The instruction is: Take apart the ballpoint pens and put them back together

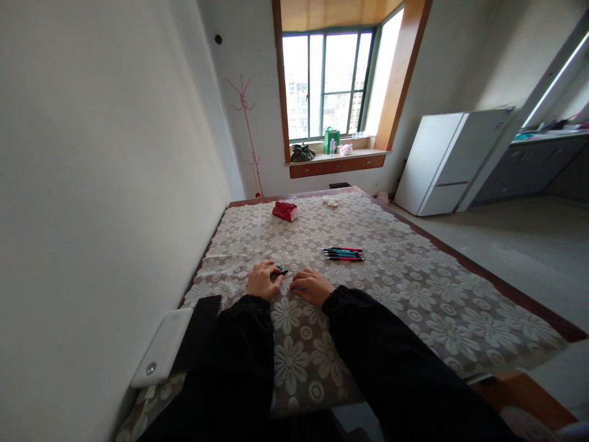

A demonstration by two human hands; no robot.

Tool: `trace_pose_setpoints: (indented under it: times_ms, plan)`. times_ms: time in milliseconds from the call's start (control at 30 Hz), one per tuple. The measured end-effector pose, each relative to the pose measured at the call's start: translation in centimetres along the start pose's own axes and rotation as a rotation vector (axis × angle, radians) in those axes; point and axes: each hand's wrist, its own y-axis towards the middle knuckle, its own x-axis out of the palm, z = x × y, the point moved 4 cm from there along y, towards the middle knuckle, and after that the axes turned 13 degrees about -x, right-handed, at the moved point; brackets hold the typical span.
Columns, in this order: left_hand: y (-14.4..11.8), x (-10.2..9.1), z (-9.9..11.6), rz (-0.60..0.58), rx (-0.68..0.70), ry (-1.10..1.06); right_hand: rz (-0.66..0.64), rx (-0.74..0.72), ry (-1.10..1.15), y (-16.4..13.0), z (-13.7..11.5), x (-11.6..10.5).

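My left hand (264, 280) is closed low over the tablecloth, its fingers around a pen (284, 272). Only a dark end and a bit of teal show past the fingertips; the palm covers the rest. Just to its right, my right hand (313, 286) lies on the cloth with fingers curled together, and whatever they may hold is hidden. The two hands are close but apart. Beyond the right hand, several pens (343, 253) with black, red and teal barrels lie side by side, roughly parallel.
A floral tablecloth (289, 362) covers the table. A red tissue pack (285, 211) and a crumpled white tissue (330, 201) lie toward the far end. Beside my left forearm are a white power bank (163, 347) and a dark flat object (197, 331), next to the wall (92, 184).
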Motion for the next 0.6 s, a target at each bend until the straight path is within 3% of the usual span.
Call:
trace_pose_setpoints:
  times_ms: [200,433,600]
  plan:
    - [0.2,-0.1,0.0,-0.018,0.025,-0.038,0.012,0.018,0.001,0.1,0.3,0.0]
    - [0.1,-1.1,0.8,0.096,0.029,-0.103,0.044,0.160,-0.070,-0.1,1.1,-0.4]
    - [0.0,-0.8,0.9,0.029,0.050,-0.023,0.031,0.193,-0.095,-0.4,1.1,-0.5]
